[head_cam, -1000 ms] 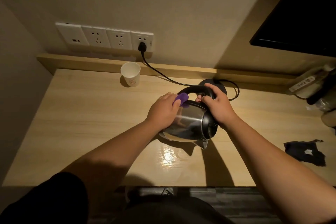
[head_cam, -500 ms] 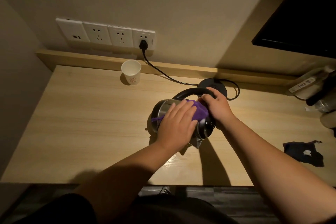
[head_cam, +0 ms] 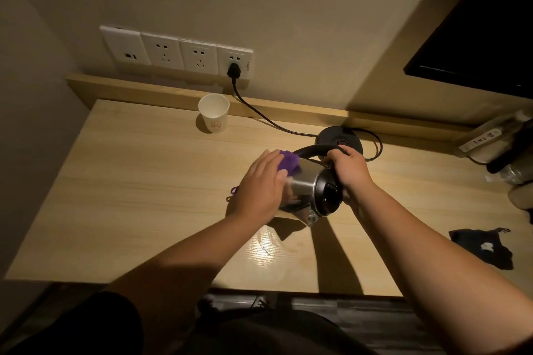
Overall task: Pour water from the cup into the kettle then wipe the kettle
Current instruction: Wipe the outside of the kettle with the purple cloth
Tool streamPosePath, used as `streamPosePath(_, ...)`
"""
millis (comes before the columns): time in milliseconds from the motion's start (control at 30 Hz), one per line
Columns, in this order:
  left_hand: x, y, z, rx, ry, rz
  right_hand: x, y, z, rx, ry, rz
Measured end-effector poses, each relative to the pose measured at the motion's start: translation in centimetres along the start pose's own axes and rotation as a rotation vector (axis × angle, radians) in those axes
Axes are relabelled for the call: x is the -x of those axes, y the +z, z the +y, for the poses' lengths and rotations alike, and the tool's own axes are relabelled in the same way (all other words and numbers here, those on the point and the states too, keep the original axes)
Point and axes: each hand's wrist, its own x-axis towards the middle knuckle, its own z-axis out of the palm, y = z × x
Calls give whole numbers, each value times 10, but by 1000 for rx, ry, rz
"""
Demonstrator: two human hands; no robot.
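A steel kettle (head_cam: 310,186) with a black lid and handle is tipped on its side above the wooden desk (head_cam: 138,196), lid toward me. My right hand (head_cam: 350,167) grips its black handle. My left hand (head_cam: 261,184) presses a purple cloth (head_cam: 375,166) against the kettle's left flank; most of the cloth is hidden under the palm. A white paper cup (head_cam: 214,113) stands upright at the back of the desk, apart from both hands.
The kettle's black base (head_cam: 339,138) sits behind the kettle, its cord (head_cam: 259,115) running to a wall socket (head_cam: 235,65). A dark crumpled cloth (head_cam: 481,246) lies at the right. Bottles and clutter crowd the far right edge. A wet shine marks the desk below the kettle.
My left hand with the purple cloth has slid from the kettle's top toward its left side. The kettle has tilted so that its lid faces me more.
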Motion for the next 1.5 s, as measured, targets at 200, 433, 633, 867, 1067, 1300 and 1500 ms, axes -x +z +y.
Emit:
streamPosePath(200, 29, 22, 38, -169, 482, 2, -2, -2, -1, 0, 55, 48)
streamPosePath(433, 29, 24, 0, -199, 512, 21, -1, -2, 10, -106, 205, 39)
streamPosePath(633, 16, 5, -46, -40, 40, -14, -5, -8, 18, -198, 307, 89)
streamPosePath(867, 15, 11, -26, -73, 48, 10, -10, -7, 19, -204, 359, 112)
streamPosePath(1067, 38, 26, -27, -254, 484, 34, -11, -8, 16, -181, 381, 107)
streamPosePath(1300, 39, 19, -66, -285, 447, 3, -15, -13, 15, -170, 408, 56)
streamPosePath(1500, 29, 1, -86, -144, -34, 36, -14, -13, 2, -140, 276, 60)
